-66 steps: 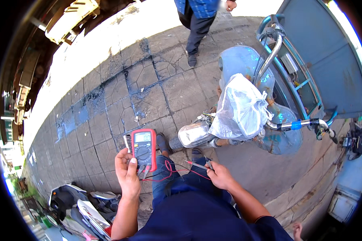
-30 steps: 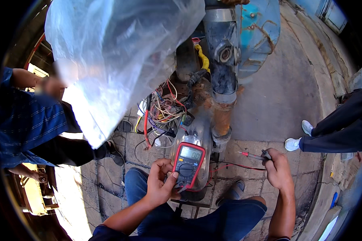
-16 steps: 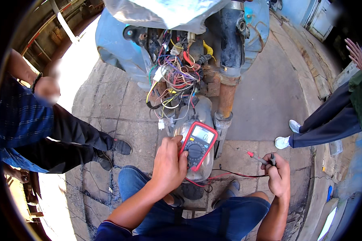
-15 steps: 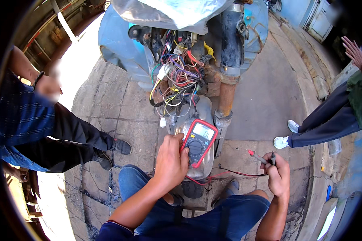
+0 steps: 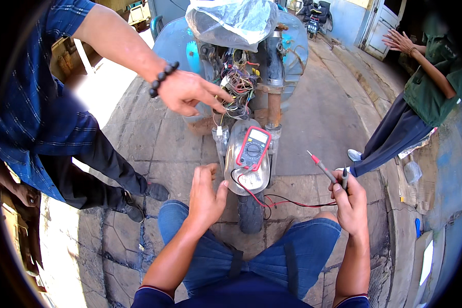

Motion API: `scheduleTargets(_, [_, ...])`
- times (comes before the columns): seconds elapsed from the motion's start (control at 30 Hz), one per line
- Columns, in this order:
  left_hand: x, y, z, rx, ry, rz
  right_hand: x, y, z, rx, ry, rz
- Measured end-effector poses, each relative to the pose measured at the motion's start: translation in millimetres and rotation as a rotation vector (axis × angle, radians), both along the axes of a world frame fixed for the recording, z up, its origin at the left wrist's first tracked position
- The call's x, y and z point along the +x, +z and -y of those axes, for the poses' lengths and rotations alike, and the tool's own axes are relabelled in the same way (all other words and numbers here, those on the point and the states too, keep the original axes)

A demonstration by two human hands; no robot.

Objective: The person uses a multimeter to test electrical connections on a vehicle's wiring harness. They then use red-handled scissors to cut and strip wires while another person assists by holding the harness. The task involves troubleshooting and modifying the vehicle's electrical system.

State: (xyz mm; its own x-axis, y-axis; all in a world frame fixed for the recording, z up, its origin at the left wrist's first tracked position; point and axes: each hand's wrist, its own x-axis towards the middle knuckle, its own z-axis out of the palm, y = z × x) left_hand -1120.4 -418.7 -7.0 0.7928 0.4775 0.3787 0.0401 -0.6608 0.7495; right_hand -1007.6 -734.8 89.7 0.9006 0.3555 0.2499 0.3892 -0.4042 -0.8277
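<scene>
The multimeter (image 5: 254, 149) has been released onto the front fender (image 5: 255, 183), far of the left hand (image 5: 206, 199), whose grip is thereby freed, fingers apart. Both test probes (image 5: 323, 168) are clamped in the right hand (image 5: 350, 204). From the left, tangled wires (image 5: 239, 82) are now reached by a co-worker's hand (image 5: 188, 93).

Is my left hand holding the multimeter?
No, the left hand is empty, and the multimeter lies on the silver fender beyond it.

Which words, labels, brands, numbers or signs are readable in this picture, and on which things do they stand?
None reads clearly.
Red-framed multimeter, screen: too washed out to read.
Multimeter, dial markings: too small to read.
Plastic bag: no lettering that I can make out.
</scene>
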Motion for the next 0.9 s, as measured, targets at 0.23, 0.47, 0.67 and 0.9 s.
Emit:
scheduleTargets(0.23, [-48.9, 18.0, -7.2, 0.028, 0.032, 0.056, -36.5, 25.1, -0.4, 0.199, -0.016, 0.021])
scheduleTargets(0.47, [-37.2, 32.6, -5.8, 0.014, 0.024, 0.076, -22.4, 18.7, 11.5, 0.429, -0.038, 0.004])
scheduleTargets(0.67, [4.4, 28.1, -6.4, -0.066, 0.007, 0.043, 24.4, 12.7, -20.7, 0.390, -0.110, 0.043])
scheduleTargets(0.9, [90.8, 31.8, -6.9, -0.186, -0.073, 0.156, 109.5, -3.3, -82.7, 0.417, 0.043, -0.097])
